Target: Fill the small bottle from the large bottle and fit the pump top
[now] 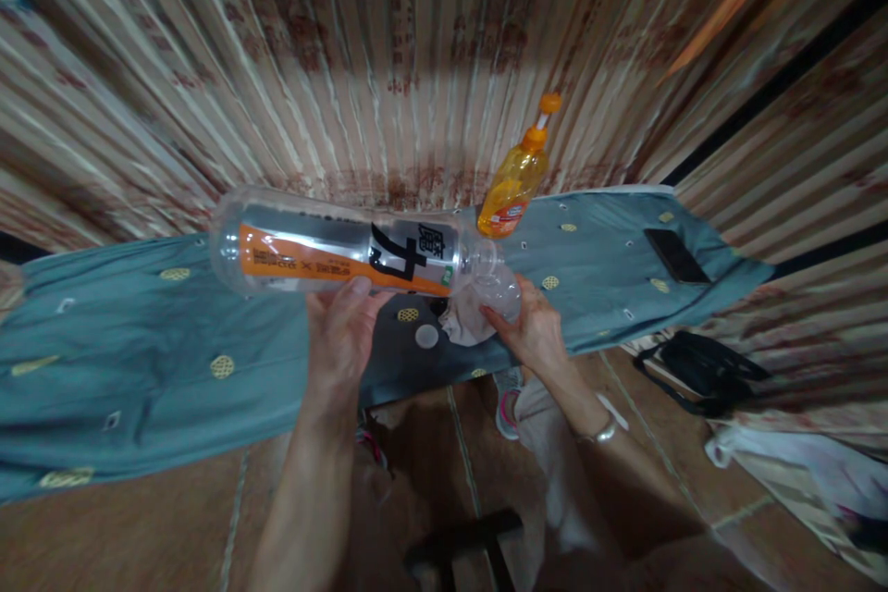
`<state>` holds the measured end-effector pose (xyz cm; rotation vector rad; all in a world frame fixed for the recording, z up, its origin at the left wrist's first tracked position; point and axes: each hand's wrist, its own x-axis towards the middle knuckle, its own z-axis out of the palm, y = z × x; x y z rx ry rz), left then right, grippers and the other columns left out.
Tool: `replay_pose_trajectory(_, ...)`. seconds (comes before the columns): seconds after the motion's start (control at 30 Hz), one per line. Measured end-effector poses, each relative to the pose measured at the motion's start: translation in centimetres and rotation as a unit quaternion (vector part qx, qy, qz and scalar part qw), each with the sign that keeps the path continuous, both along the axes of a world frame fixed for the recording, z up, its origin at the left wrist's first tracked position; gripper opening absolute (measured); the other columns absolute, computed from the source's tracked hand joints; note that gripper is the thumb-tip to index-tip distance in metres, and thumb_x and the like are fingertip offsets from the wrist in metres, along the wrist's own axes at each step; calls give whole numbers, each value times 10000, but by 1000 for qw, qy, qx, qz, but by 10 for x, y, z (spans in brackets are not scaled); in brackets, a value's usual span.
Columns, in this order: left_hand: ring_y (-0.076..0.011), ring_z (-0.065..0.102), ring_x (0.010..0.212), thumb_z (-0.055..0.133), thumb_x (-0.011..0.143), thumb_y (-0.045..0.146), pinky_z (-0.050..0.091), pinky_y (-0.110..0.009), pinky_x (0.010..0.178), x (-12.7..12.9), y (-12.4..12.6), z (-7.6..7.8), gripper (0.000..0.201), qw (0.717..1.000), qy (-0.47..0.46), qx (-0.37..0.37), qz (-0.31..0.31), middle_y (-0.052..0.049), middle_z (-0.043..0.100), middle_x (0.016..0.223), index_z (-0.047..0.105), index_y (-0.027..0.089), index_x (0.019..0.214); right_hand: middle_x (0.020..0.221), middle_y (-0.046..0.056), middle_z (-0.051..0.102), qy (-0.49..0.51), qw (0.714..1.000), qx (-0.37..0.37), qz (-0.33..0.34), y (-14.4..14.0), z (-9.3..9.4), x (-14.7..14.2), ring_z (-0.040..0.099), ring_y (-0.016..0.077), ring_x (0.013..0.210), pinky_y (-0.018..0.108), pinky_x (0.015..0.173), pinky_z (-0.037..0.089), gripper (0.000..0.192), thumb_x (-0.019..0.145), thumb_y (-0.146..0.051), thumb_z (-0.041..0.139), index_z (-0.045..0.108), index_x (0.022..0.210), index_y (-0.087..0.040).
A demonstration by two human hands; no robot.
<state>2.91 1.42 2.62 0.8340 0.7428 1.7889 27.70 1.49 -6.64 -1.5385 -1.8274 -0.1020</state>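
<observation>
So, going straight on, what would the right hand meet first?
Past the clear plastic piece it holds, the right hand would likely meet the large bottle at its neck; depth unclear.

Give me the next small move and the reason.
Probably steady the big labelled bottle with the left hand while the right hand lines up the clear plastic piece: the bottle is held sideways, and the piece appears close to its neck end.

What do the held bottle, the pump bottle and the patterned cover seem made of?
Held bottle: likely clear, glossy plastic; its rounded end is see-through. Pump bottle: probably shiny, translucent plastic; its amber body carries highlights. Patterned cover: apparently soft fabric, mostly matte; it shows wrinkles and folds.
</observation>
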Motion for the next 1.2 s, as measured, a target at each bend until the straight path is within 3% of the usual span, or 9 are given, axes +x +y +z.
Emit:
replay_pose_trajectory(0.13,-245,728,785,905,647,357,655,-453,736,0,0,0,328,1000,1,0,0,5,723,817,593,253,646,1135,191,743,3,1000,-13,-1,0,1,0,732,327,1023,480,870,612,578,933,-589,579,543,1304,-147)
replay_pose_trajectory(0.5,-266,727,827,888,643,387,647,-442,738,0,1,-1,269,1000,19,-2,9,-16,717,820,674,282,770,1145,190,738,5,1000,-21,2,0,1,1,723,334,1047,493,886,606,599,934,-614,570,540,1312,-150)
replay_pose_trajectory(1.2,-302,746,869,885,662,416,656,-470,740,0,0,0,274,1000,24,-6,0,-31,734,830,704,273,810,1135,193,738,-2,1000,-18,1,0,0,1,720,334,1023,505,878,604,621,945,-634,547,530,1336,-152)
